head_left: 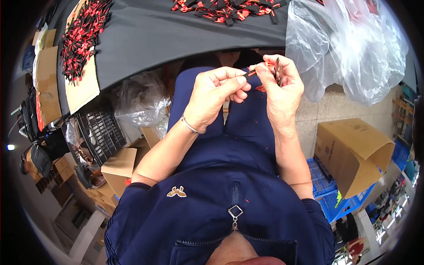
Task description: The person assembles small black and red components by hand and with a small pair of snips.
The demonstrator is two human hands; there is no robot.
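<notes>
Above my lap, my two hands are close together over my dark blue trousers. My left hand point(215, 93) pinches one end of a small black strip point(250, 73) with red on it between thumb and forefinger. The strip's other end meets the thumb of my right hand point(283, 90). Dark metal thread snips point(277, 70) lie within the right hand's curled fingers, with a red bit beside the thumb. Whether the blades touch the strip is too small to tell. Past my hands, a heap of similar black and red pieces point(227, 9) lies on the black-covered table point(176, 37).
Another heap of black and red pieces point(85, 39) rests on a cardboard sheet point(83, 98) at far left. Clear plastic bags point(353, 57) hang over the table's right side. An open cardboard box point(349, 152) sits on a blue crate point(324, 198); a black crate point(100, 130) stands at left.
</notes>
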